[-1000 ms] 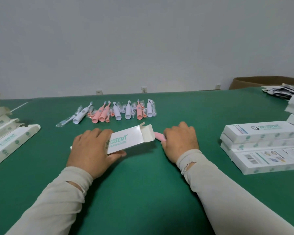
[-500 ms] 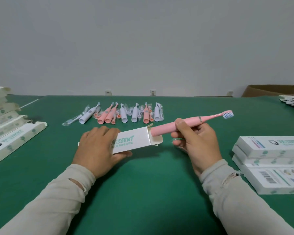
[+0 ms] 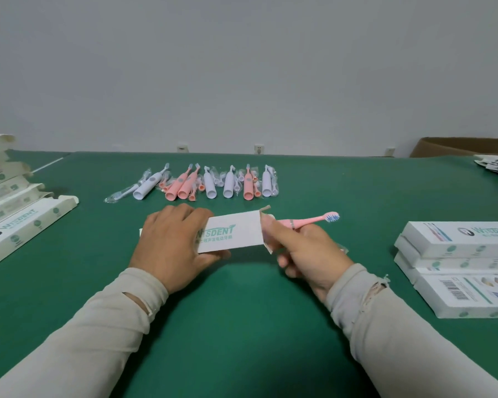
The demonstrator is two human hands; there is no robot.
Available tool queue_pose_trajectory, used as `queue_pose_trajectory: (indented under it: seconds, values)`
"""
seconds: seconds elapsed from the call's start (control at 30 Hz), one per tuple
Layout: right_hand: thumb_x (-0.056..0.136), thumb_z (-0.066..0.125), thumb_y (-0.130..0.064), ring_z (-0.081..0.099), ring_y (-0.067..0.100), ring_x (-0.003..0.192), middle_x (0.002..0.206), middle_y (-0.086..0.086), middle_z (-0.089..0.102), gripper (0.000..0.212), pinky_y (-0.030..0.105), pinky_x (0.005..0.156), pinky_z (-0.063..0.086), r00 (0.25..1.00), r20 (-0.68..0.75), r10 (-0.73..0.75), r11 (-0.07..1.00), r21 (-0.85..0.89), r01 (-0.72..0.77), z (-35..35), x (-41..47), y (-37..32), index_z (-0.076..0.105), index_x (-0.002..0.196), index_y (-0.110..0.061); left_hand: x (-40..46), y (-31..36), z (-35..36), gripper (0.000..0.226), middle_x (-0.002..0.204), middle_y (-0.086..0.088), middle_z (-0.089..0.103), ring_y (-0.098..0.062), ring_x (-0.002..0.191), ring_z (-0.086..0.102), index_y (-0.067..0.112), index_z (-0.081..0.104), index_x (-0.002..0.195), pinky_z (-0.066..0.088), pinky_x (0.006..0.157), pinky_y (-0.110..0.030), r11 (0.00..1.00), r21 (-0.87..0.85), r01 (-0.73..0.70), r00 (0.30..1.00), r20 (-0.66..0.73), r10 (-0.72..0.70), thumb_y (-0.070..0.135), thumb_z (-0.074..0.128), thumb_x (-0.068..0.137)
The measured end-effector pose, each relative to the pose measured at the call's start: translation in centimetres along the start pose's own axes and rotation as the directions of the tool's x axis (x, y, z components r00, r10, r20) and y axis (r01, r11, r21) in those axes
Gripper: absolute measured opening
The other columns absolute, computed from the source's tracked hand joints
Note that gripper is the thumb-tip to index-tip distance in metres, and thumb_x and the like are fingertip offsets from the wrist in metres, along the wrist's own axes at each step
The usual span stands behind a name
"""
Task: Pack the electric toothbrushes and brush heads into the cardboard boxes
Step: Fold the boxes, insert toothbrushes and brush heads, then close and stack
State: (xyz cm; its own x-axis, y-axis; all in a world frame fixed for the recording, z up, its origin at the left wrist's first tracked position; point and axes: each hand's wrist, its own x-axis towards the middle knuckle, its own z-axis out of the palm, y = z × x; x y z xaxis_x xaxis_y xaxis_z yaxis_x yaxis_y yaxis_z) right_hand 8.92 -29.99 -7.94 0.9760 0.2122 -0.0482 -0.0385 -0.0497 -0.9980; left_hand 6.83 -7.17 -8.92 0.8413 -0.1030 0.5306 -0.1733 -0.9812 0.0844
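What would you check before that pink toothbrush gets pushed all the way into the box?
1. Box held steady: ok, the left hand grips it.
2. Box end open: ok, the flap stands up at the right end.
3. Toothbrush gripped: ok, the right hand pinches it.
4. Handle end leading: ok, the bristles point away from the box.
5. Handle already inside the opening: cannot tell, the box edge and fingers hide it.
6. Brush heads in the box: cannot tell, its inside is hidden.
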Motion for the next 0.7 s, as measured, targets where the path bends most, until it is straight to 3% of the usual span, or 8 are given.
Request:
queue_pose_trajectory:
  seconds: [0.1, 0.17, 0.3, 0.4, 0.47, 0.53, 0.6, 0.7]
  values:
    - [0.093, 0.069, -0.029, 0.056, 0.011, 0.049, 0.075, 0.003, 0.067, 0.021, 0.022, 0.04, 0.044, 0.988, -0.151, 0.012, 0.954, 0.298, 0.034, -1.4, 0.5, -0.8, 0.063, 0.099, -0.01, 0.0, -0.8, -0.2, 0.059, 0.097, 0.002, 0.06, -0.025, 0.09, 0.052, 0.027, 0.062, 0.11, 0.037, 0.081, -0.04, 0.998, 0.014, 0.066, 0.998, 0.002, -0.066, 0.071, 0.067, 0.07]
    - [0.094, 0.066, -0.009, 0.064, 0.012, 0.055, 0.078, 0.008, 0.067, 0.011, 0.023, 0.048, 0.053, 0.962, -0.27, -0.047, 0.919, 0.366, 0.147, -2.5, 0.6, -1.3, 0.057, 0.101, -0.009, 0.0, -1.1, -0.4, 0.06, 0.098, 0.002, 0.059, -0.024, 0.091, 0.051, 0.028, 0.061, 0.11, 0.038, 0.082, -0.04, 0.995, 0.032, 0.091, 0.996, 0.017, -0.092, 0.073, 0.064, 0.07]
    - [0.092, 0.065, 0.002, 0.074, 0.015, 0.069, 0.078, 0.009, 0.075, 0.008, 0.02, 0.062, 0.057, 0.947, -0.228, -0.224, 0.956, 0.137, 0.259, -2.3, 0.6, -1.0, 0.068, 0.089, -0.006, 0.0, -0.9, -0.3, 0.061, 0.099, 0.002, 0.059, -0.025, 0.092, 0.051, 0.027, 0.06, 0.111, 0.038, 0.084, -0.039, 0.995, 0.027, 0.098, 0.995, 0.009, -0.099, 0.073, 0.065, 0.071]
    - [0.087, 0.075, -0.016, 0.075, 0.018, 0.077, 0.082, 0.004, 0.078, 0.004, 0.028, 0.073, 0.059, 0.944, -0.033, -0.329, 0.943, -0.07, 0.327, -0.8, 0.2, -0.2, 0.072, 0.09, -0.015, 0.0, -0.5, 0.0, 0.062, 0.103, 0.004, 0.058, -0.023, 0.096, 0.051, 0.029, 0.06, 0.115, 0.034, 0.085, -0.038, 0.997, 0.02, 0.077, 0.997, 0.023, -0.077, 0.074, 0.064, 0.071]
    - [0.079, 0.077, -0.032, 0.074, 0.017, 0.086, 0.093, -0.004, 0.078, 0.018, 0.034, 0.085, 0.058, 0.938, 0.029, -0.345, 0.921, -0.18, 0.345, -0.4, 0.0, 0.1, 0.072, 0.094, -0.024, 0.0, -0.6, 0.0, 0.063, 0.104, 0.003, 0.058, -0.024, 0.097, 0.051, 0.029, 0.06, 0.115, 0.034, 0.085, -0.038, 0.997, 0.016, 0.076, 0.997, 0.022, -0.077, 0.073, 0.065, 0.071]
    - [0.084, 0.075, -0.022, 0.073, 0.012, 0.09, 0.097, -0.008, 0.077, 0.016, 0.036, 0.092, 0.056, 0.935, 0.04, -0.351, 0.915, -0.196, 0.352, -0.6, -0.1, -0.1, 0.07, 0.098, -0.028, 0.0, -0.8, -0.1, 0.063, 0.103, 0.002, 0.059, -0.025, 0.095, 0.052, 0.028, 0.061, 0.116, 0.037, 0.085, -0.039, 0.996, 0.003, 0.088, 0.996, 0.004, -0.088, 0.072, 0.067, 0.071]
    - [0.091, 0.07, -0.01, 0.073, 0.012, 0.09, 0.092, -0.008, 0.078, 0.018, 0.039, 0.094, 0.055, 0.934, 0.04, -0.355, 0.904, -0.241, 0.354, -0.9, -0.1, -0.1, 0.07, 0.097, -0.027, -0.1, -0.9, -0.3, 0.063, 0.102, 0.002, 0.059, -0.024, 0.094, 0.052, 0.028, 0.061, 0.116, 0.037, 0.084, -0.04, 0.996, -0.001, 0.09, 0.996, 0.006, -0.09, 0.073, 0.065, 0.07]
    - [0.09, 0.073, -0.019, 0.07, 0.008, 0.083, 0.083, -0.012, 0.076, 0.012, 0.029, 0.087, 0.054, 0.92, 0.057, -0.388, 0.856, -0.349, 0.382, -0.9, -0.4, 0.0, 0.076, 0.091, -0.031, 0.0, -0.7, -0.2, 0.064, 0.102, 0.003, 0.059, -0.023, 0.094, 0.051, 0.029, 0.061, 0.116, 0.036, 0.084, -0.039, 0.997, -0.008, 0.073, 0.997, 0.017, -0.073, 0.073, 0.064, 0.069]
